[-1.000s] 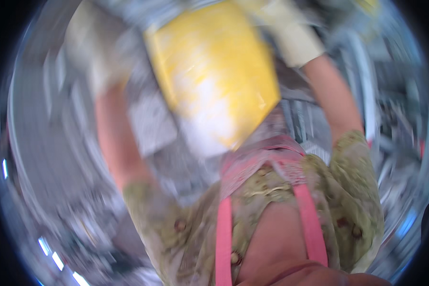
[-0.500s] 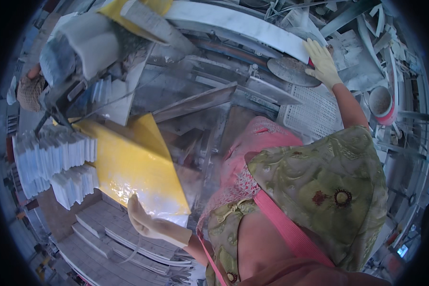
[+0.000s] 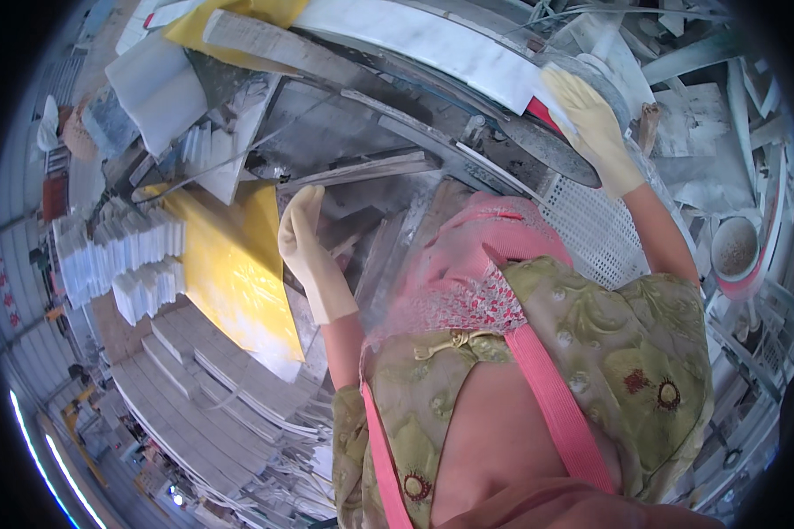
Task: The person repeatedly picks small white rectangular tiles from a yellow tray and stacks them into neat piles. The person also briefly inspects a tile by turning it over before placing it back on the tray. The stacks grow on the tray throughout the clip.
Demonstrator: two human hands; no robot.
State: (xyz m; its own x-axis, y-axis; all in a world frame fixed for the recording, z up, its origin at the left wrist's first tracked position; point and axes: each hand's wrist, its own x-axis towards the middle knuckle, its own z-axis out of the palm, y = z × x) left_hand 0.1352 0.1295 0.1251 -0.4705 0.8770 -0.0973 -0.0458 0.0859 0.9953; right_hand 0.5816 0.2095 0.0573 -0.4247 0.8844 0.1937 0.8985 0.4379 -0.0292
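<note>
The white stone strip [image 3: 432, 48], veined like marble, runs along the top of the workspace, and its near end lies at the right hand [image 3: 594, 128]. That hand, in a cream glove, is extended flat with the fingers close together; its fingertips overlap the strip's end in view, but firm contact cannot be confirmed. A red part [image 3: 543, 109] shows just beside this end, and a grey disc [image 3: 556, 157] sits below it.

The left hand [image 3: 305, 242], also gloved, is raised with the fingers pressed together and grips nothing visible. It is just beside the right edge of the dusty yellow sheet [image 3: 229, 264], which lies to its left, next to the bundled white strips [image 3: 119, 242].

Handling notes: the stone strip is probably heavy, rigid and brittle, with dust reducing grip. Support it by both long edges, spaced apart, rather than by one end; keep fingers clear of the disc. The yellow sheet appears light, flexible and slippery where glossy; pinch it at the free right edge. The perforated white panel [image 3: 587, 229] below the disc is presumably light, stiff plastic.
</note>
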